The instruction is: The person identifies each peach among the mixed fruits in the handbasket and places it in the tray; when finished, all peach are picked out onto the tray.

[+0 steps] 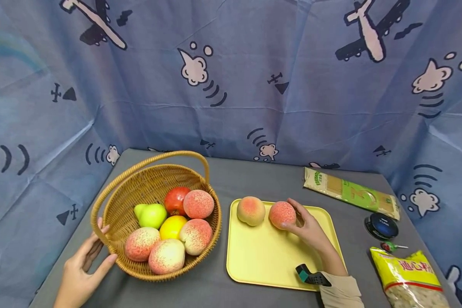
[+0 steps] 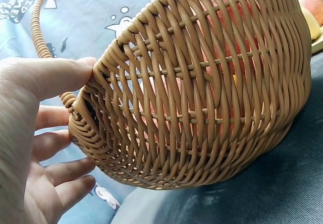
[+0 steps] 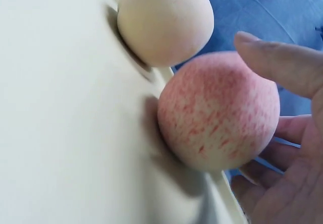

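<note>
A reddish speckled peach (image 1: 282,215) sits on the yellow tray (image 1: 269,256), beside a paler yellow-orange peach (image 1: 251,211). My right hand (image 1: 312,231) is spread around the right side of the reddish peach (image 3: 219,110), thumb and fingers loosely extended, with a gap between palm and fruit. At the left stands a wicker basket (image 1: 158,171) holding several peaches, a green pear (image 1: 152,216), a red fruit (image 1: 176,200) and a yellow fruit (image 1: 172,226). My left hand (image 1: 81,269) touches the basket's left rim near the handle (image 2: 40,27), its fingers relaxed.
On the right lie a flat noodle packet (image 1: 350,192), a round dark-blue container (image 1: 383,226), a lollipop (image 1: 390,246) and a yellow food bag (image 1: 412,278). Patterned blue cloth (image 1: 231,85) hangs behind and at both sides of the grey table (image 1: 200,291).
</note>
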